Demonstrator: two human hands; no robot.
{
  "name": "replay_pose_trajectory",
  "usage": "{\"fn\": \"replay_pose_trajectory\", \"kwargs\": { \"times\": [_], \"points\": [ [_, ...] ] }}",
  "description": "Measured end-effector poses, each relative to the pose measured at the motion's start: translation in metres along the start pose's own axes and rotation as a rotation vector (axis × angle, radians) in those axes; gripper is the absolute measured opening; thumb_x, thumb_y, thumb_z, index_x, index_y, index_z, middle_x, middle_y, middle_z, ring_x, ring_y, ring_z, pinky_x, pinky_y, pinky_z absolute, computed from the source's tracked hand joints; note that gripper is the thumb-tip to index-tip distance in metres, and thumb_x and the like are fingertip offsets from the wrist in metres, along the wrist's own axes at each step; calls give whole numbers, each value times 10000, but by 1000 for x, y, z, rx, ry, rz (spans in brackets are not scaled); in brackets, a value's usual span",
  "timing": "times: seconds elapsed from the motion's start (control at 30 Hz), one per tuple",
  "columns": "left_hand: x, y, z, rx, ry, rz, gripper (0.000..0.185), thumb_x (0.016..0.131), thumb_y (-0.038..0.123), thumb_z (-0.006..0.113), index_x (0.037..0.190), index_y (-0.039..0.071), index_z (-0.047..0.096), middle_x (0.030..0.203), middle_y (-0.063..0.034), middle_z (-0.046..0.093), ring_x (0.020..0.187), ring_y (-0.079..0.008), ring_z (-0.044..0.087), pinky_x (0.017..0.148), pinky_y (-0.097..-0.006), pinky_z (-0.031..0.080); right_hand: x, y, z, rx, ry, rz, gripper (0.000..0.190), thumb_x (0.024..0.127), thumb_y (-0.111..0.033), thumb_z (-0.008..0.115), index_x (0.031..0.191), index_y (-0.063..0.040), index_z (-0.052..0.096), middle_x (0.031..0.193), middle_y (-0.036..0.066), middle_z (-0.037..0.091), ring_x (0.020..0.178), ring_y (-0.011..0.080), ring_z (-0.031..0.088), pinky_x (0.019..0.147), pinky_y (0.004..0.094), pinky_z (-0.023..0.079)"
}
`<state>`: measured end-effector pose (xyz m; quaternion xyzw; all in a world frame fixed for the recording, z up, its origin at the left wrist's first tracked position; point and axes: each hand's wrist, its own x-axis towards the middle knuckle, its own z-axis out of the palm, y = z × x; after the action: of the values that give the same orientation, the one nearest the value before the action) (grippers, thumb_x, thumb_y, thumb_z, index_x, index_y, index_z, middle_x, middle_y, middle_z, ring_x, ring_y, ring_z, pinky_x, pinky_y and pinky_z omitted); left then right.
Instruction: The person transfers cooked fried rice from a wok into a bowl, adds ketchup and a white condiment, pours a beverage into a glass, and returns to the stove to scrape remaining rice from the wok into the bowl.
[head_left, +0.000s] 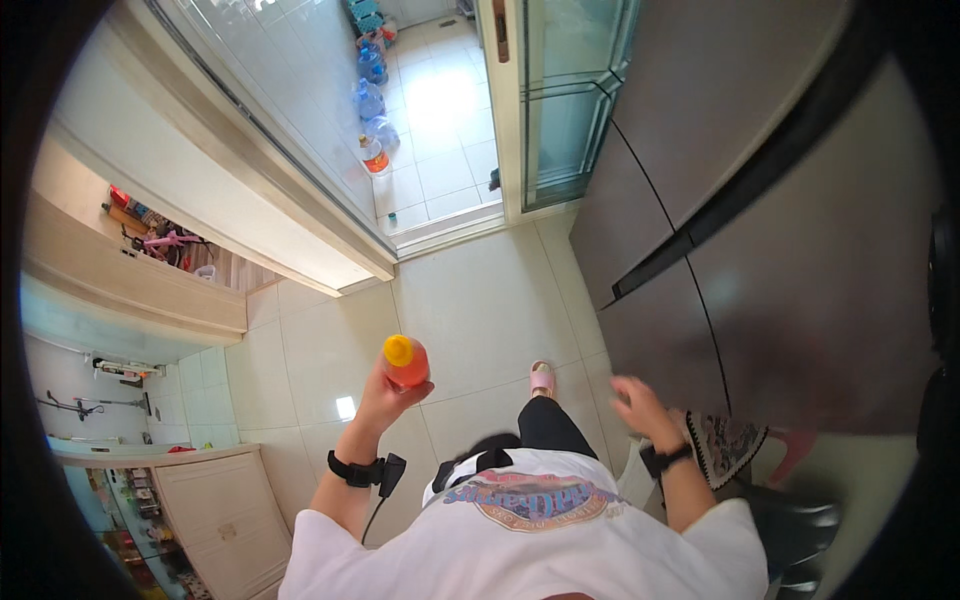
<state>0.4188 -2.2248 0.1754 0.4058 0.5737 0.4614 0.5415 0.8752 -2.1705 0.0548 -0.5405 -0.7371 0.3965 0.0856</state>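
My left hand (388, 401) is shut around a clear bottle (409, 367) of orange-red liquid with a yellow cap, held upright in front of my body on the left. Black straps circle both wrists, and a small black device with a cable sits on the left one. At my right side, my right hand (639, 405) is somewhat blurred, fingers partly apart, with nothing in it. It hangs near the front of a large dark cabinet or refrigerator (810, 285). Below, one foot in a pink slipper (541, 377) shows on the pale floor tiles.
Ahead, a door sill (450, 236) leads to a tiled room with several large blue plastic bottles (369, 101) and an orange-labelled bottle (373, 156) along its wall. A folded glass door (570, 127) stands right. Left are doorways and a white cabinet (225, 517); a dark chair (787, 517) is lower right.
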Motion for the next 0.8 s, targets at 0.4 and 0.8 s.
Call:
{"fn": "replay_pose_trajectory", "kwargs": {
  "times": [0.4,0.8],
  "points": [
    [312,80,-171,53,54,172,590,735,-7,801,1240,59,503,1106,-25,602,1061,-149,584,952,-307,460,584,-267,-31,-943,185,-557,459,859,-222,613,1263,-6,582,1393,217,487,1313,367,439,1096,494,314],
    [698,206,-286,90,-214,281,586,736,45,823,1225,49,501,1112,-19,582,1016,-129,565,905,-286,467,736,-267,-85,-905,-296,661,346,881,-231,553,1132,-72,730,1238,188,651,1135,433,591,955,763,294]
  ]
}}
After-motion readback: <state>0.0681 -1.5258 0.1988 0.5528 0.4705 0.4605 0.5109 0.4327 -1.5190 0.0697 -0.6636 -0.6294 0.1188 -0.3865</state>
